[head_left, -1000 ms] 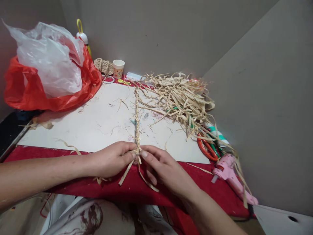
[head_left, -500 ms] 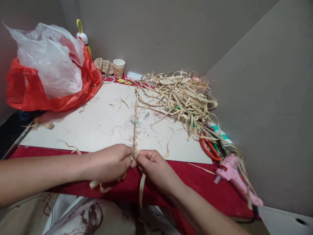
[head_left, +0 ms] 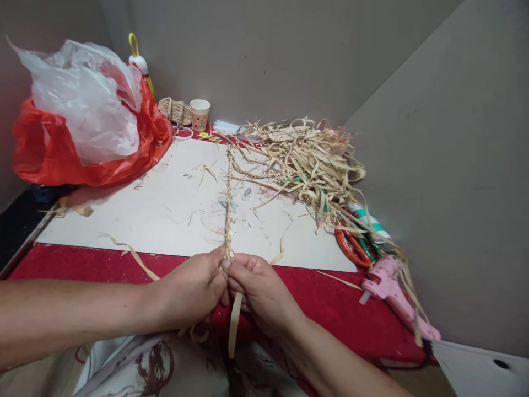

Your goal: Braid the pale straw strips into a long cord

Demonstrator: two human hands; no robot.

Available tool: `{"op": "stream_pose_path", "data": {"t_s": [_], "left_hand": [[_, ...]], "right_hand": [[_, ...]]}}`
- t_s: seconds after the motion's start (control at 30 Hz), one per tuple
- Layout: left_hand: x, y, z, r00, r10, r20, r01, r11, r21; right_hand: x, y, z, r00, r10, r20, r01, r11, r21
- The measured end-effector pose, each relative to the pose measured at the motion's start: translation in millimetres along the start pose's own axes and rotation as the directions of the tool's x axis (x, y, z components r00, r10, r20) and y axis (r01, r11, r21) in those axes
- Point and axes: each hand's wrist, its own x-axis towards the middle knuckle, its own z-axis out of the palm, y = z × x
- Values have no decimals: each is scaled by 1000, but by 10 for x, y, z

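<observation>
A thin braid of straw-coloured raffia (head_left: pixel 228 204) runs from the far side of the white board straight toward me. At its near end my left hand (head_left: pixel 198 286) pinches the strands from the left. My right hand (head_left: pixel 260 289) is closed on the same end, thumb over the fingers, touching the left. A loose flat raffia strip (head_left: pixel 234 328) hangs below my hands over the table's edge. The fingertips hide the exact crossing of the strands.
A heap of raffia (head_left: pixel 309 160) lies back right. Scissors with red handles (head_left: pixel 351 246) and a pink glue gun (head_left: pixel 388 284) rest at the right. A red plastic bag (head_left: pixel 45 157) stands left; a paper cup (head_left: pixel 200 114) is behind. The white board (head_left: pixel 103 215) covers red cloth.
My left hand has moved slightly down and its wrist has turned. The right hand stays at the braid's end. The hanging strip has swung a little left and lower.
</observation>
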Motion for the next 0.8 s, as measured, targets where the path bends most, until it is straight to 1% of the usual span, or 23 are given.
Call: {"op": "stream_pose_path", "data": {"t_s": [0.07, 0.1, 0.17, 0.2, 0.23, 0.3, 0.33, 0.37, 0.53, 0.7, 0.8], "left_hand": [[-23, 34, -22, 999, 22, 33, -21, 999, -43], [-38, 61, -52, 997, 5, 82, 0, 998, -67], [-57, 121, -145, 978, -65, 199, 83, 993, -82], [-56, 147, -199, 970, -90, 224, 106, 992, -62], [-46, 165, -252, 976, -91, 200, 98, 995, -28], [0, 169, -326, 996, -37, 81, 35, 999, 20], [33, 153, -341, 999, -9, 38, 7, 1000, 29], [67, 129, -341, 1000, 8, 25, -9, 999, 32], [188, 7, -258, 992, 61, 107, -70, 995, 75], [185, 49, -288, 982, 132, 136, -153, 976, 157], [186, 72, -312, 980, 162, 114, -183, 962, 203]], "right_hand": [[-11, -6, -18, 1000, 9, 4, -9, 1000, 19], [-18, -11, -33, 1000, 10, 12, -10, 1000, 25], [-31, -24, -72, 999, 9, 36, -10, 1000, 28], [-35, -31, -92, 999, 6, 46, -8, 1000, 27], [-38, -38, -109, 999, 6, 54, -7, 1000, 24], [-38, -50, -134, 997, 12, 72, -13, 1000, 13], [-37, -55, -142, 996, 14, 83, -15, 1000, 9], [-35, -59, -147, 995, 17, 94, -17, 1000, 7], [-37, -95, -180, 987, 31, 159, -28, 999, -21], [-50, -175, -249, 986, 63, 156, -39, 987, -154], [-51, -228, -274, 985, 38, 168, 6, 967, -256]]}}
